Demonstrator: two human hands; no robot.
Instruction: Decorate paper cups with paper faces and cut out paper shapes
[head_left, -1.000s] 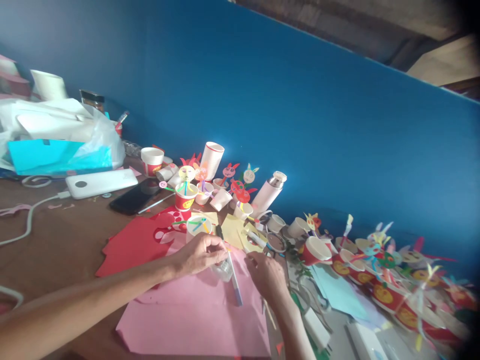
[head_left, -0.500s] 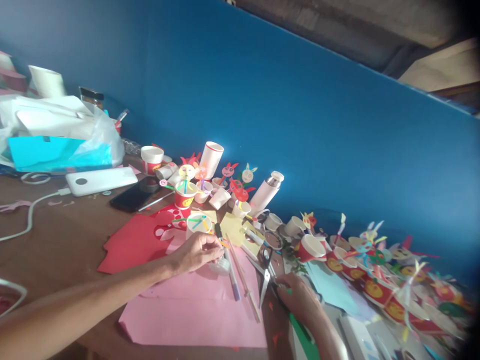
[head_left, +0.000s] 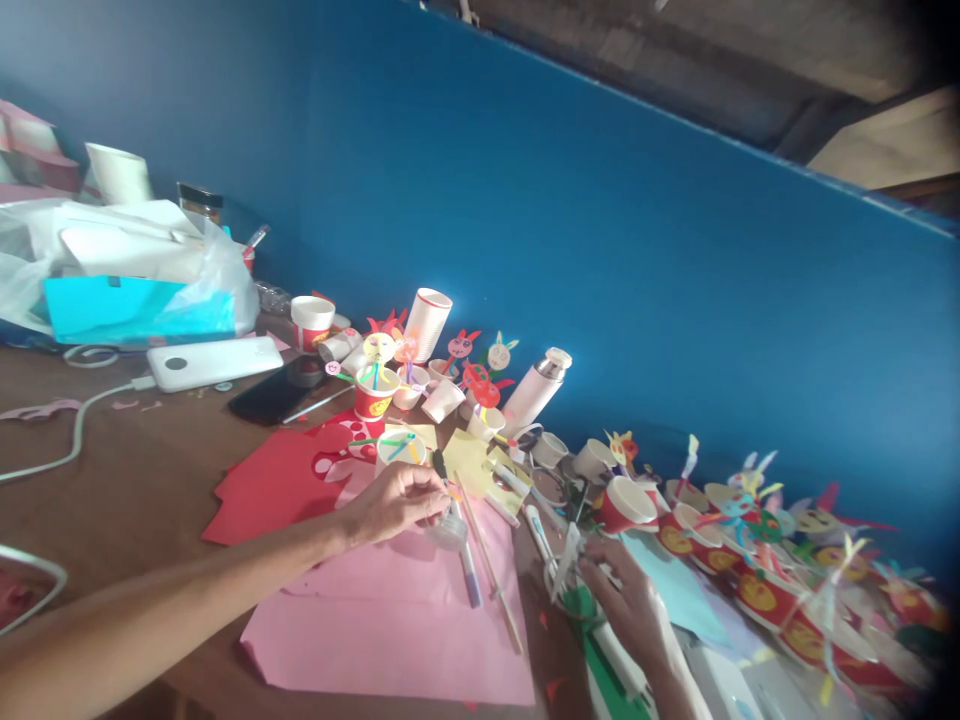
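1. behind the flat pink paper (head_left: 390,640), a round cup (head_left: 385,462) held thin strips (head_left: 401,443).
2. over the paper, the left hand (head_left: 394,505) clamped clear plastic (head_left: 448,531) between fingers.
3. right of it, the right hand (head_left: 630,590): fingers' grip unclear.

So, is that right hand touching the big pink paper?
Apart. The head view shows it: a strip of brown tabletop lies between the right hand and the right edge of the pink paper.

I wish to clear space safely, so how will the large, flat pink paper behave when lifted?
The large, flat pink paper looks thin, so probably floppy and light. The slim beige wooden stick lying across it would likely roll or slide.
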